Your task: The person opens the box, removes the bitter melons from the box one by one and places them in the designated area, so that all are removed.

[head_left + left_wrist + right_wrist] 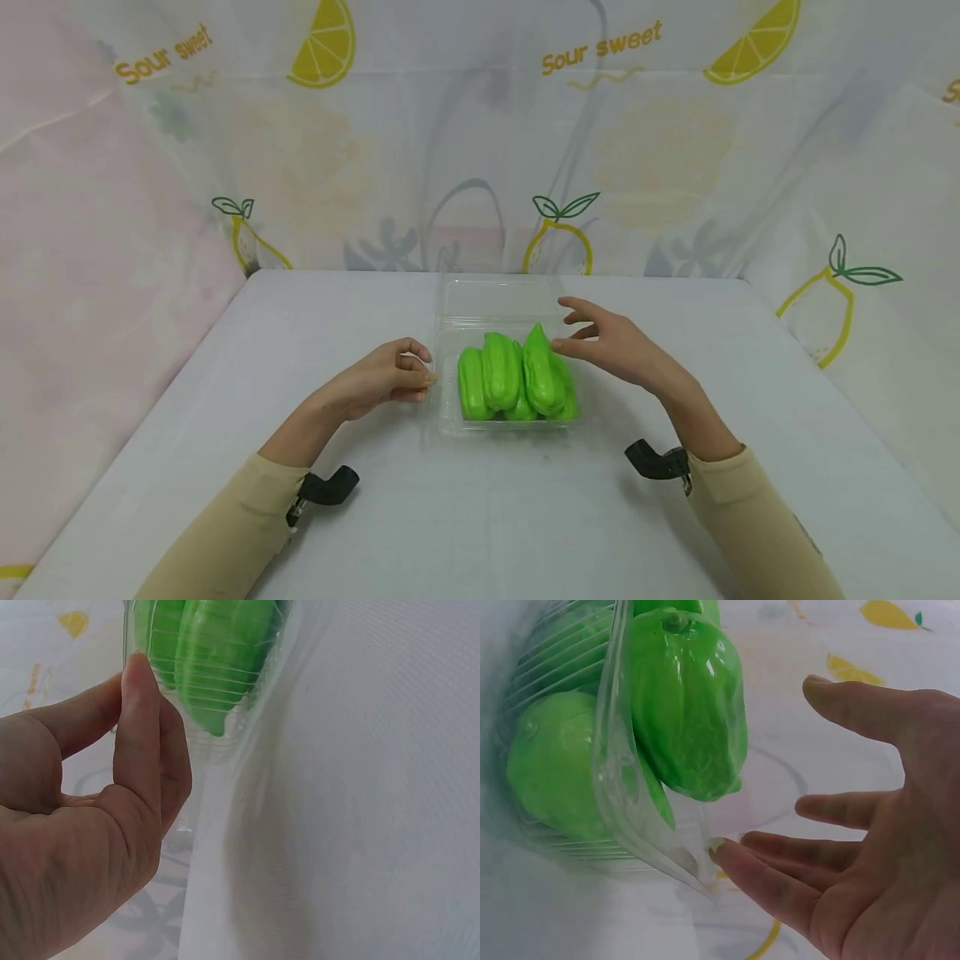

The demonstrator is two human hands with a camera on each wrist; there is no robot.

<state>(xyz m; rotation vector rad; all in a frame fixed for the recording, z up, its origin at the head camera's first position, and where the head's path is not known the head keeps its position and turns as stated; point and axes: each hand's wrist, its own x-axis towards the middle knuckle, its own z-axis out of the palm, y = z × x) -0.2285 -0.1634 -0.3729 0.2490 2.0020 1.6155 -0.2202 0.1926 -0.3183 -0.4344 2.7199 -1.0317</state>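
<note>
A clear plastic clamshell box (450,417) sits mid-table, its lid (501,298) folded back toward the far edge. Several glossy green pepper-shaped vegetables (501,371) fill it, one (686,705) lying on top at the right and rising above the rim. My left hand (390,371) pinches the box's left rim between thumb and fingers; in the left wrist view the thumb (139,727) lies against the clear wall. At the right side, my right hand (618,342) holds nothing, its fingers spread. One fingertip (718,846) comes right at the box's far right corner.
White cloth covers the table (487,517). Behind it hangs a lemon-printed curtain (405,150), which also runs along both sides. Black wrist cameras (330,486) are strapped over both tan sleeves (757,508).
</note>
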